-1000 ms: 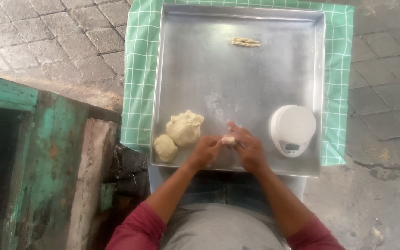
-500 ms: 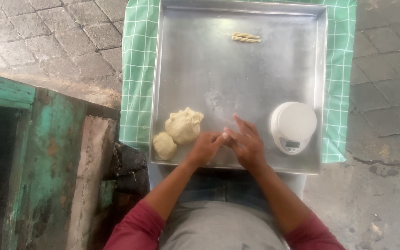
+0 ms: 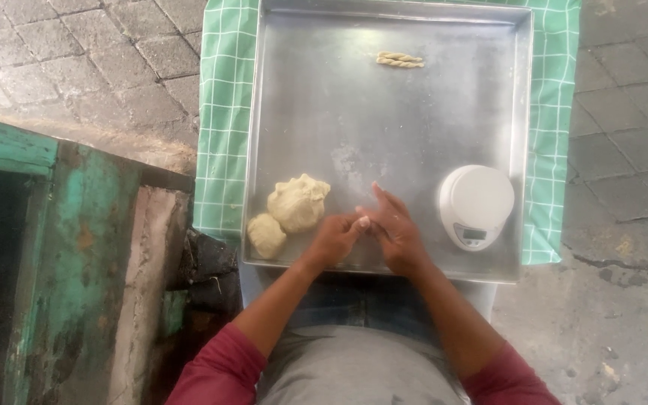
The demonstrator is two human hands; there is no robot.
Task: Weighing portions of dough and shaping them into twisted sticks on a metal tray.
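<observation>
The fingers (image 3: pixel 381 201) of the right hand (image 3: pixel 393 232) are stretched out flat and lie close together, palm down on the metal, which is how one presses and rolls something under the hand; the fingers (image 3: pixel 354 223) of the left hand (image 3: pixel 333 238) are curled inward and meet the right hand at its side. Between the two hands only a very small pale spot shows, perhaps a bit of dough (image 3: pixel 364 222), and I cannot tell if either hand really grips it or only covers it. Both hands work at the near edge of the big steel tray (image 3: pixel 324 97), probably because this is the closest part to the body and the arms reach it without stretching. Just to the left of the left hand sits the large lump of dough (image 3: pixel 298 201), and touching it, nearer to the tray corner, a smaller ball of dough (image 3: pixel 266 235); they lie within easy reach, as a supply. On the right, near the right hand but apart from it, stands a round white kitchen scale (image 3: pixel 476 202), also on the tray. Far away, by the opposite rim, lies one twisted dough stick (image 3: pixel 400 60), placed well apart from the working area. Under the tray a green checked cloth (image 3: pixel 223 112) covers the bench.
</observation>
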